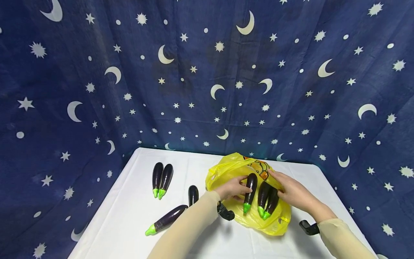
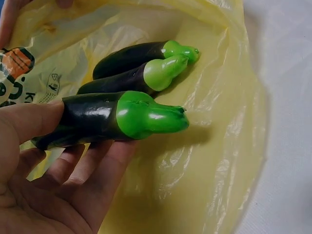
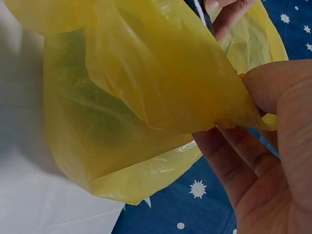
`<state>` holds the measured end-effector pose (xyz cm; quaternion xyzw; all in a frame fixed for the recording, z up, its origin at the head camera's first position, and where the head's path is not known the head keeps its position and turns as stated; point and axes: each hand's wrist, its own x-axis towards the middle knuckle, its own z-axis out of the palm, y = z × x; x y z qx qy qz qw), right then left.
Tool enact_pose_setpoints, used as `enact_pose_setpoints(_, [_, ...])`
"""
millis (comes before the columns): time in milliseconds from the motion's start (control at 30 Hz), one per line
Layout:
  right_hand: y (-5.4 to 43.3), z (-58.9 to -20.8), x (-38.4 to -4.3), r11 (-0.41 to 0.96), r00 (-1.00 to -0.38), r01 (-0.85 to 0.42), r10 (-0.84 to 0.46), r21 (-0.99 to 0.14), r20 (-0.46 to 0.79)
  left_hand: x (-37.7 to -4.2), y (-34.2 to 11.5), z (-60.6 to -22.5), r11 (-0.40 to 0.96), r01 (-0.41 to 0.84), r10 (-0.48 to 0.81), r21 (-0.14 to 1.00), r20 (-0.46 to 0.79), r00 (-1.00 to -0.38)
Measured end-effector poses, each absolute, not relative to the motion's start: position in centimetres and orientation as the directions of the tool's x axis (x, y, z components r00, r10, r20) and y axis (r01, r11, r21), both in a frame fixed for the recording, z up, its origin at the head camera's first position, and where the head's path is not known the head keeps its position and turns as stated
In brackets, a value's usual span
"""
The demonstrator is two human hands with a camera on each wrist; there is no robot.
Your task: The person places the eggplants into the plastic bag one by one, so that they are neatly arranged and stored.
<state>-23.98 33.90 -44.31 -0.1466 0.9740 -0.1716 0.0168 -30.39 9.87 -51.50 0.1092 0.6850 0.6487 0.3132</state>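
My left hand (image 1: 233, 187) pinches a dark purple eggplant (image 2: 90, 114) between thumb and fingers, its bright green stem end pointing toward me. It is held over the open yellow plastic bag (image 1: 223, 176). Two more eggplants (image 1: 263, 194) lie side by side inside the bag, just right of the held one. At the bag's right side, my right hand (image 1: 292, 190) grips the rim; the right wrist view shows the yellow film (image 3: 170, 83) between thumb and fingers. Printing with an orange patch (image 2: 18, 61) shows on the bag.
Two eggplants (image 1: 166, 178) lie together at the table's back left. Nearer, another eggplant (image 1: 169, 217) lies slanted, and one more (image 1: 193, 194) is partly hidden by my left sleeve. A white cloth covers the table (image 1: 129, 201). Behind hangs a blue curtain (image 1: 194, 90) with moons and stars.
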Motion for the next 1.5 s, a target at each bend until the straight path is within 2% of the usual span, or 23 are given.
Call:
enact_pose_setpoints(500, [34.0, -44.3, -24.0, 0.900, -0.957, -0.279, -0.288, -0.335, 0.023, -30.5, 11.0, -51.0, 0.184, -0.222, 0.539, 0.958, -0.287, -0.792])
enact_pose_setpoints(733, [34.1, -44.6, -23.9, 0.900, -0.958, -0.280, -0.286, -0.333, 0.033, -30.9, 11.1, -51.2, 0.207, -0.155, 0.561, 0.966, -0.247, -0.790])
enact_pose_setpoints(900, [34.3, -44.8, -23.9, 0.903, -0.960, -0.268, -0.278, -0.335, 0.020, -31.0, 11.5, -51.6, 0.192, -0.168, 0.561, 0.967, -0.249, -0.789])
enact_pose_setpoints(1200, [34.3, -45.0, -23.9, 0.894, -0.955, -0.291, -0.294, -0.340, 0.044, -31.2, 12.0, -52.3, 0.207, -0.147, 0.511, 0.967, -0.236, -0.827])
enact_pose_setpoints(1500, [34.1, -44.9, -23.8, 0.895, -0.958, -0.281, -0.285, -0.346, 0.038, -31.3, 12.1, -52.8, 0.188, -0.140, 0.543, 0.972, -0.222, -0.810])
